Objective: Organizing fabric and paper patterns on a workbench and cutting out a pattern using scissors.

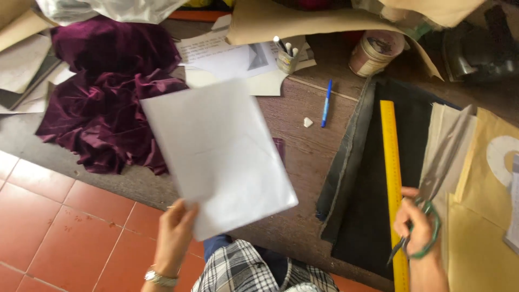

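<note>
A white sheet of paper point(219, 154) is gripped at its lower corner by the left hand point(174, 232), held above the counter point(303, 146), long axis tilted up-left. Scissors point(440, 173) are clasped by the right hand point(416, 227), blades pointed up-right, beside a yellow ruler point(392, 162) on black cloth point(362, 216).

Looks like a small tailoring workshop: purple velvet point(108, 103), black fabric point(373, 178), yellow ruler point(393, 173), paper patterns point(481, 173) across a worn wooden table point(303, 146).

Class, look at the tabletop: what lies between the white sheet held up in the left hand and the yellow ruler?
In the head view, between the white sheet and the yellow ruler lies bare wooden table, then the folded edge of black cloth.
</note>
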